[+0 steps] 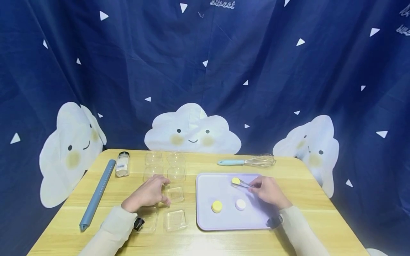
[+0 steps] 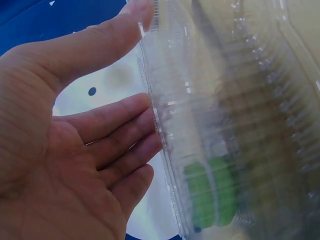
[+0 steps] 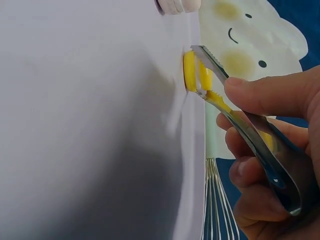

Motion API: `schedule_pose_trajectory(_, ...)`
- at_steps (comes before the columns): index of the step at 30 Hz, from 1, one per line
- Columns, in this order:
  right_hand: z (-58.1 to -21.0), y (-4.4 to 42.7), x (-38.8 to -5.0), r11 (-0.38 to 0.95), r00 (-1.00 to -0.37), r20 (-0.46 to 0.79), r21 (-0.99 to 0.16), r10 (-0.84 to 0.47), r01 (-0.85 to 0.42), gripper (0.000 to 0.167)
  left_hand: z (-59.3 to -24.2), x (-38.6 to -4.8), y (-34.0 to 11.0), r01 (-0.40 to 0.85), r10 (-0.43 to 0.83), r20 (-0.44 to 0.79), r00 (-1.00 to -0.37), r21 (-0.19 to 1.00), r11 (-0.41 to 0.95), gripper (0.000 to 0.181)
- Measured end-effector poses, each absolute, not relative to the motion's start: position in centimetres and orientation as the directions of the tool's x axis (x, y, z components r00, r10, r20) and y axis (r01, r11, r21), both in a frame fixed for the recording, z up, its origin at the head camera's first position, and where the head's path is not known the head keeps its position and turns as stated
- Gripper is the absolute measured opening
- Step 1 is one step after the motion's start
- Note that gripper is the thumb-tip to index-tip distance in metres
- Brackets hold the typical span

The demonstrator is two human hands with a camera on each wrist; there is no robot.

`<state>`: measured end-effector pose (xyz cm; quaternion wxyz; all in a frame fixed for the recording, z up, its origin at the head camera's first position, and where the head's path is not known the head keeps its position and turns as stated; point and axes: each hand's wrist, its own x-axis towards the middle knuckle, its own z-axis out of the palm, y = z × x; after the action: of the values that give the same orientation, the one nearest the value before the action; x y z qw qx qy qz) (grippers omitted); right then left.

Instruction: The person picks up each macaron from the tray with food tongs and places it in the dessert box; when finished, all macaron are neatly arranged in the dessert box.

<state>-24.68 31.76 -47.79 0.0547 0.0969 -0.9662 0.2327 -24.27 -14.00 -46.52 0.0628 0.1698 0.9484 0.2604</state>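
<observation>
My left hand (image 1: 148, 190) reaches over the clear plastic boxes (image 1: 175, 194), thumb and fingers spread at a box's edge. In the left wrist view its fairly straight fingers lie along the clear wall (image 2: 167, 150), behind which a green macaron (image 2: 212, 192) with pale filling shows. My right hand (image 1: 269, 192) holds metal tongs (image 3: 265, 145). The tongs' serrated tips stand on either side of a yellow macaron (image 3: 190, 72) at the back of the lilac tray (image 1: 205, 185); whether it is lifted cannot be told. Another yellow macaron (image 1: 216, 206) and a pale pink one (image 1: 240, 204) lie nearer.
A whisk (image 1: 246, 161) with a light blue handle lies behind the tray. At the left are a blue-grey stick-like object (image 1: 97, 195) and a dark-lidded clear jar (image 1: 122, 164). Star-and-cloud patterned cloth (image 1: 192, 129) hangs behind the wooden table (image 1: 192, 241).
</observation>
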Motion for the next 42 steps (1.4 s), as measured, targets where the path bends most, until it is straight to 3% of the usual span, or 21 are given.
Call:
schedule_pose_trajectory(8,-47.9,31.8,-24.6,0.852,-0.97,0.156,-0.466,-0.187,-0.239,0.013,-46.7,-24.1,-14.1,0.277,0.347,-0.043,-0.937,0.514,0.812,0.077)
schedule_pose_trajectory(18,-47.1,31.7,-25.0,0.844,-0.98,0.152,-0.503,-0.125,-0.185,0.016,-46.5,-24.1,-14.1,0.28,0.351,-0.042,-0.935,0.521,0.806,0.079)
schedule_pose_trajectory(34,-43.7,30.4,-26.2,0.814,-0.935,0.353,-0.533,-0.032,-0.23,0.019,-46.2,-24.3,-13.9,0.282,0.354,-0.043,-0.934,0.518,0.808,0.078)
schedule_pose_trajectory(42,-41.4,28.4,-27.1,0.808,-0.906,0.421,-0.517,-0.048,-0.283,0.018,-46.5,-24.2,-13.9,0.276,0.352,-0.047,-0.935,0.525,0.805,0.079)
